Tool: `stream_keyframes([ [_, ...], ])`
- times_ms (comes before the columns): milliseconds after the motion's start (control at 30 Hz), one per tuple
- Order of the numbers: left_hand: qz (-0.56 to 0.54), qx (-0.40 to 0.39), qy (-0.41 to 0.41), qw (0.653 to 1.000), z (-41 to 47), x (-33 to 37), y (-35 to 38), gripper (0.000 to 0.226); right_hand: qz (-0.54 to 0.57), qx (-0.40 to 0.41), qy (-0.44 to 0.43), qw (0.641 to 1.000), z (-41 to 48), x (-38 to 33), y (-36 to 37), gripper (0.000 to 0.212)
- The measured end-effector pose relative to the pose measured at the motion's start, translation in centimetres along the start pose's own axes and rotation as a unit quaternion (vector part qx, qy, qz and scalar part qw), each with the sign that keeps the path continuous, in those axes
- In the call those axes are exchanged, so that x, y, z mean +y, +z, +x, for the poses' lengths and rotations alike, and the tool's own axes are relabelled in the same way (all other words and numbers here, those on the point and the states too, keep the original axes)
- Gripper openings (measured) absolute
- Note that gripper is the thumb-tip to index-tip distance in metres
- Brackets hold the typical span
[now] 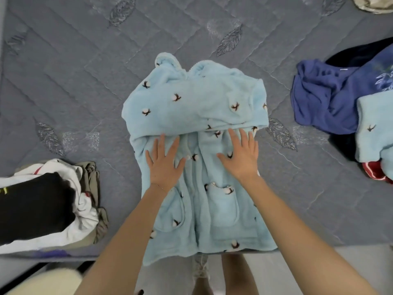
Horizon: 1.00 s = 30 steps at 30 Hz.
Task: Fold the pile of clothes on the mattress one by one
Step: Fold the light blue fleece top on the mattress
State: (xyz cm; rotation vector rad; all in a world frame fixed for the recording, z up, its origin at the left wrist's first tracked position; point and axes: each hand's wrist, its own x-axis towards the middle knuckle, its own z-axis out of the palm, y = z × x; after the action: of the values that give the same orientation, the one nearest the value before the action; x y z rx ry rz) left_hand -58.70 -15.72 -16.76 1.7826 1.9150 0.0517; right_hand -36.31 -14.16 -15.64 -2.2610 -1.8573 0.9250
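We are looking down at two hands lying flat on a light-blue fleece garment [191, 99]; the left hand [164, 167] is pressing on the garment's left front with fingers straight and spread, gripping nothing; the right hand [242, 158] is doing the same on the right front, palm down, fingers fanned, holding nothing. Both sets of fingertips are reaching just up to a thick band of the same fleece that is lying folded across the garment's upper half. The fabric is carrying small brown-and-white cotton-flower motifs; two patch pockets [225, 207] are showing below the wrists.

The garment is lying in the middle of the grey quilted mattress [74, 71], close to its near edge; its hem is hanging a little over that edge, above the person's bare legs and the pale floor.

To our left, near the same edge, a stack of clothes [42, 209] is sitting well apart from the garment; we are seeing black, white and olive cloth in it. To our right, a loose pile of clothes [323, 99] is spreading toward the frame's border, with royal-blue cloth on the near side, dark navy behind, another light-blue fleece piece [372, 128] on top and a red scrap beneath it. At the far right corner something beige [374, 5] is being cut off by the frame; it is perhaps another garment.
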Motion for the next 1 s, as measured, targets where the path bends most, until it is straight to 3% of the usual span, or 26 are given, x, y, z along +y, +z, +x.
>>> stream_keyframes([
  [133,-0.027,-0.018,-0.070,0.997,-5.0,-3.0,2.3,0.064,0.022,-0.003,0.059,0.998,-5.2,2.1,2.7,0.083],
  [267,-0.092,-0.024,-0.183,0.979,-9.8,-5.9,5.0,0.069,0.026,-0.061,0.145,0.987,-9.9,5.8,5.4,0.088],
  [367,-0.152,0.004,-0.190,0.970,-12.5,-6.7,6.6,0.077,0.034,-0.110,0.202,0.973,-12.4,8.4,6.6,0.096],
  [500,-0.152,0.042,-0.199,0.967,-13.9,-6.0,7.9,0.092,0.041,-0.104,0.190,0.975,-13.8,9.8,7.6,0.100],
  [600,-0.188,0.077,-0.272,0.940,-14.6,-5.5,8.8,0.102,0.052,-0.062,0.195,0.977,-14.3,10.0,8.5,0.101],
  [700,-0.159,0.085,-0.371,0.911,-16.2,-5.3,9.3,0.074,0.062,0.019,0.247,0.967,-15.2,10.4,9.7,0.083],
  [833,-0.173,0.119,-0.324,0.922,-17.8,-5.9,9.2,0.028,0.030,0.006,0.224,0.974,-15.9,10.7,10.0,0.035],
  [933,-0.178,0.176,-0.307,0.918,-18.6,-6.7,8.1,0.023,0.153,0.069,0.218,0.961,-16.6,11.0,9.2,0.016],
  [1000,-0.184,0.207,-0.322,0.905,-19.4,-7.6,7.2,0.024,0.169,0.102,0.236,0.951,-17.5,11.6,8.5,0.012],
])
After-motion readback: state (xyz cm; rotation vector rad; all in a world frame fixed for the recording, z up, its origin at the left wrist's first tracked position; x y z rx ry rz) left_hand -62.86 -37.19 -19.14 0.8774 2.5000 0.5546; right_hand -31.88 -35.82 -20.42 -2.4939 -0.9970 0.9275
